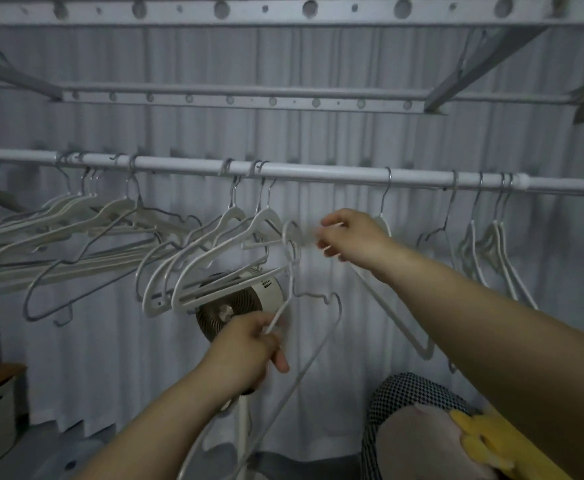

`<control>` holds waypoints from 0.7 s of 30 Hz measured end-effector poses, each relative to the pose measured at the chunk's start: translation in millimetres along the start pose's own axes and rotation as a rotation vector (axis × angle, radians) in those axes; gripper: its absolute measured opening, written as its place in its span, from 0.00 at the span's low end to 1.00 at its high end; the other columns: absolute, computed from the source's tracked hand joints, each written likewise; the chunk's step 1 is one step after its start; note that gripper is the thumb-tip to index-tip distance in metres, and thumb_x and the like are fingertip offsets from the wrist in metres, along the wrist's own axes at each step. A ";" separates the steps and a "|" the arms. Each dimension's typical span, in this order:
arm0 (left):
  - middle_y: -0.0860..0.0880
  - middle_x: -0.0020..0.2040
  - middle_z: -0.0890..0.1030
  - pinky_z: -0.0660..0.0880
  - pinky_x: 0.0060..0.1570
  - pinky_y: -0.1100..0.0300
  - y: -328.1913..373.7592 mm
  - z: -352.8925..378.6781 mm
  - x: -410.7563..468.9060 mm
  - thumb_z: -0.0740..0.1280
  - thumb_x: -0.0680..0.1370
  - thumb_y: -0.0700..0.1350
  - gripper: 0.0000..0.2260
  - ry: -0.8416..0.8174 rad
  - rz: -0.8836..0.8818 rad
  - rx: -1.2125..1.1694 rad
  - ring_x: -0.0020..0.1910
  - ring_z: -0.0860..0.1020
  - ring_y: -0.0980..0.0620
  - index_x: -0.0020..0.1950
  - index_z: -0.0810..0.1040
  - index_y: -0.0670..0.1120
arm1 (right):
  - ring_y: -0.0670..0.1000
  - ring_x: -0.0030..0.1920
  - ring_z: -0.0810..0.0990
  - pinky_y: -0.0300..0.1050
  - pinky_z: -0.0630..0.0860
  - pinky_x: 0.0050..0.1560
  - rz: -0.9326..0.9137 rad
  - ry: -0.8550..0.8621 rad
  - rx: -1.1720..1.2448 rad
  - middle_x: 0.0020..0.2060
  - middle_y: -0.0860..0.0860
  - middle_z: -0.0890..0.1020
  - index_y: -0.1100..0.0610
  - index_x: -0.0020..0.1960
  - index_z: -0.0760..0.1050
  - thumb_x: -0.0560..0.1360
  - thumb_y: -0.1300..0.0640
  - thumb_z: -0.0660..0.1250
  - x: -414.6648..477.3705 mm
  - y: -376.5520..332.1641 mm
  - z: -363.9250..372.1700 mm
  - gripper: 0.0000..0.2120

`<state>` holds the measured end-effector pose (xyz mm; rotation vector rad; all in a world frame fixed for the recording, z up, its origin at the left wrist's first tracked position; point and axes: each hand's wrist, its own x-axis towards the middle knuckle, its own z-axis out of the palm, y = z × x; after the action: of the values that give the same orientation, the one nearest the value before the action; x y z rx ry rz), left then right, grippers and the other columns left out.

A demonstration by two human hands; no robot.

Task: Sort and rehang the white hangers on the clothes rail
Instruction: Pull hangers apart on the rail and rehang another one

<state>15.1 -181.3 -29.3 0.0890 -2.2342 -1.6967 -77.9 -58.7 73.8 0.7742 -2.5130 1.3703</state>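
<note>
**Desk:** Where were the hangers when you looked?

**Me:** Most hung on the rail (318,173), with a bunch (214,258) at its left. My left hand (249,344) was curled round the thin arm of a loose hanger (281,310), held below the rail. My right hand (349,233) pinched a second hanger (392,315) near its neck, but blur hid the fingertips.

**Desk:** What worried you?

**Me:** Tangling, I judged. The loose one's top sat right against the bunch, so a careless pull could snag and drag others off. The fan (235,303) stood just behind, so a dropped hanger might strike it.
</note>
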 end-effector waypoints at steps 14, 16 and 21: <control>0.51 0.14 0.72 0.57 0.15 0.73 77.9 17.6 96.0 0.58 0.78 0.37 0.06 0.092 0.168 0.067 0.11 0.61 0.59 0.47 0.72 0.45 | 0.55 0.73 0.58 0.49 0.52 0.74 -0.280 0.228 -0.887 0.74 0.53 0.58 0.55 0.73 0.57 0.75 0.58 0.61 82.8 36.4 -81.8 0.28; 0.51 0.14 0.73 0.57 0.15 0.72 83.2 25.8 105.1 0.58 0.78 0.37 0.06 0.082 0.174 0.070 0.11 0.61 0.58 0.45 0.72 0.46 | 0.55 0.72 0.60 0.48 0.54 0.72 -0.284 0.196 -0.922 0.73 0.53 0.61 0.55 0.73 0.57 0.75 0.58 0.61 85.5 40.0 -91.4 0.27; 0.52 0.14 0.73 0.57 0.15 0.73 86.0 46.0 121.7 0.57 0.78 0.37 0.08 0.082 0.188 0.082 0.11 0.62 0.59 0.43 0.71 0.47 | 0.54 0.71 0.60 0.41 0.53 0.68 -0.347 0.189 -0.915 0.73 0.52 0.62 0.55 0.73 0.57 0.76 0.59 0.60 89.6 50.1 -101.5 0.26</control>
<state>-100.5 -144.2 68.6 -0.0308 -2.1769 -1.4771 -189.2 14.9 128.8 0.7493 -2.3172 0.1107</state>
